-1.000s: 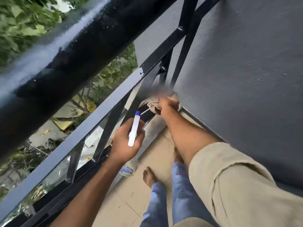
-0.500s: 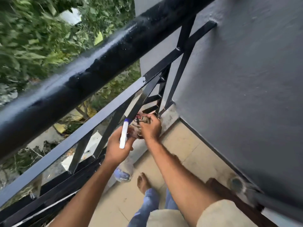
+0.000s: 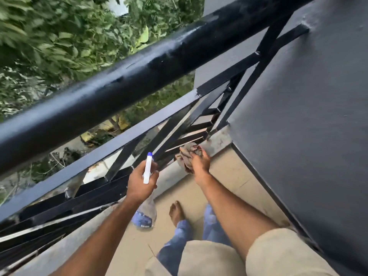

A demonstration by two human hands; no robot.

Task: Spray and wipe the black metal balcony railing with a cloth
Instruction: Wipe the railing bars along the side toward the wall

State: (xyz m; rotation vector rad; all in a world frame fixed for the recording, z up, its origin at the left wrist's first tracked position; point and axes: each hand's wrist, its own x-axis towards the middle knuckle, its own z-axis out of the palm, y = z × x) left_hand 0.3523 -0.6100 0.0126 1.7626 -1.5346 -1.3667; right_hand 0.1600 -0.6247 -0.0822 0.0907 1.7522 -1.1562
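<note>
Low at the railing (image 3: 127,80), left hand (image 3: 140,182) grips spray bottle (image 3: 146,211), right hand (image 3: 200,163) clutches cloth (image 3: 187,154).

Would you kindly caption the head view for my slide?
Balcony cleaning: right hand holds cloth at lower railing bars; left hand holds spray bottle.

Soft even daylight; sheen on top rail (image 3: 139,76); foliage (image 3: 49,36) motion-blurred; wide-angle bending at edges.

- We see the railing (image 3: 139,76) beyond our fingers: glossy black, streaked with pale sheen.
- Spray bottle (image 3: 147,170) in our left fingers (image 3: 153,169): white head, blue tip, clear body, blue label.
- Cloth (image 3: 187,156) under our right fingers (image 3: 200,159): mottled grey-brown with dark reddish patches.
- Wall (image 3: 308,116) right of our fingers: dark grey.
</note>
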